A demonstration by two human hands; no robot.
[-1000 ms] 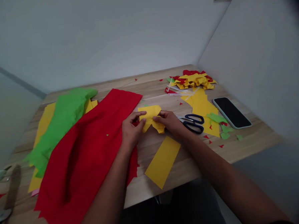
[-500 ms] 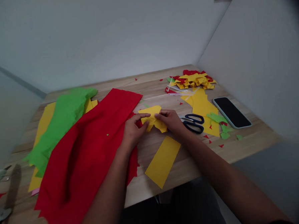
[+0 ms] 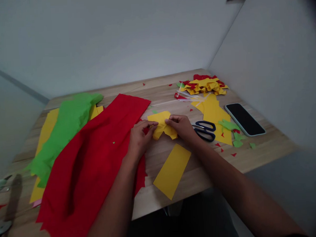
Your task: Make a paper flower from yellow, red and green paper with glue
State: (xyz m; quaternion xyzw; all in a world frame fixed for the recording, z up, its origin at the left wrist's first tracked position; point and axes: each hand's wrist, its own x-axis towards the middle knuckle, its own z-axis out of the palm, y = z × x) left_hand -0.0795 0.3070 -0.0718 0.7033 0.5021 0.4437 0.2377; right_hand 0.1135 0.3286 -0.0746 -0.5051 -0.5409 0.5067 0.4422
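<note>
Between my hands is a small piece of yellow paper point(image 3: 162, 117), creased in the middle and with a notched lower edge. My left hand point(image 3: 141, 136) pinches its left side between thumb and forefinger. The right side is pinched the same way by my right hand point(image 3: 181, 126). Just below lies a flat yellow paper strip point(image 3: 172, 170) on the table. Dark-handled scissors point(image 3: 205, 130) rest by my right wrist, their blades mostly hidden behind it. A large red paper sheet point(image 3: 94, 164) spreads under and beside my left forearm.
Crumpled green paper point(image 3: 65, 127) covers yellow sheets point(image 3: 46, 129) at the left. Crinkled yellow and red pieces point(image 3: 206, 84) are heaped at the back right, near clear sticks point(image 3: 190, 99). A phone point(image 3: 245, 119) lies near the right edge. A glue gun point(image 3: 0, 187) is partly visible far left.
The yellow piece has shifted slightly right and its lower flaps are spread differently. My left thumb has moved up closer to the forefinger. Everything on the table stays put.
</note>
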